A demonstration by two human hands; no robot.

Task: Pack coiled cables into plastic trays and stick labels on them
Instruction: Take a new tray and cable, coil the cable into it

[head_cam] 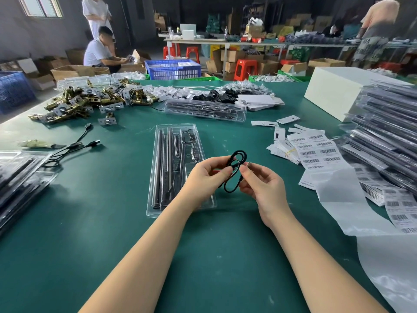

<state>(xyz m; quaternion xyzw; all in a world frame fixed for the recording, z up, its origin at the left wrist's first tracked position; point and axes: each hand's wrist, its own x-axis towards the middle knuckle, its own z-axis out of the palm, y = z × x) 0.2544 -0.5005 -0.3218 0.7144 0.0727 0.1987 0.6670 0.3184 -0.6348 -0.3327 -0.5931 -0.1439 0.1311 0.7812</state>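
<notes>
A thin black cable (234, 171) is looped into a small coil held above the green table. My left hand (204, 180) pinches the coil from the left and my right hand (259, 184) pinches it from the right, near a silver plug. Just behind and under my left hand lies an open clear plastic tray (158, 168) holding long dark rods and a small controller. Sheets of barcode labels (316, 150) lie to the right of my hands.
Loose black cables (74, 145) lie at the left. A pile of brass hardware (85, 102) and another filled tray (205, 109) sit farther back. Stacks of packed trays (388, 136) stand at the right, more at the left edge. Label backing paper (343, 199) trails right.
</notes>
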